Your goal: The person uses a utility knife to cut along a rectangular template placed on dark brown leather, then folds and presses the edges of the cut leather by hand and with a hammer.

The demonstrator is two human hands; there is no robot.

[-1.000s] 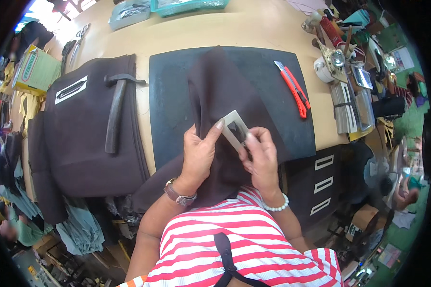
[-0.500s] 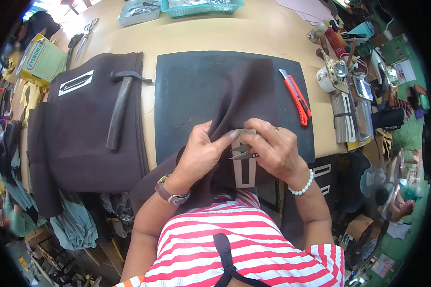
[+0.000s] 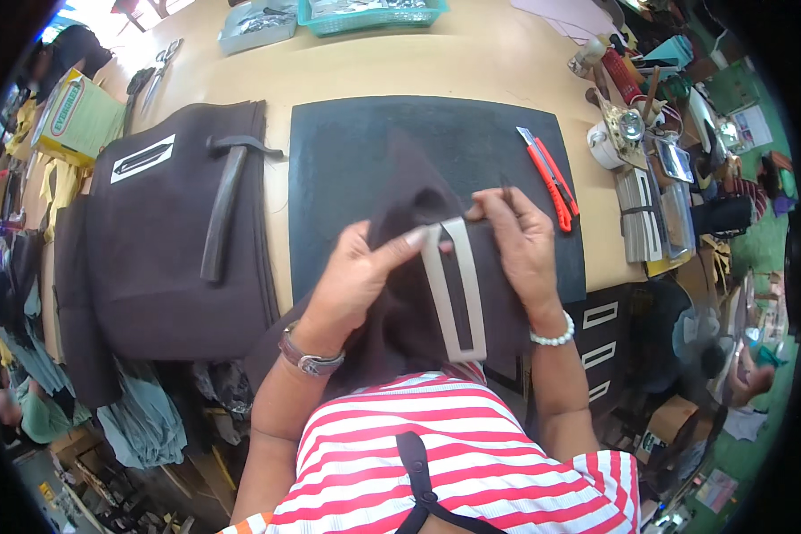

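Left hand (image 3: 351, 271): grip clamped on brown cloth (image 3: 400, 307) at the 11 o'clock corner of pale frame (image 3: 473, 294). Right hand (image 3: 521, 240) by frame's 1 o'clock; can't make out if grip's closed. Cloth covers black mat's (image 3: 338, 160) 6 o'clock edge.

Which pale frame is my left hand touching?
The centre frame, its upper corner under the thumb of your left hand; the frame by the hammer and those at right lie untouched.
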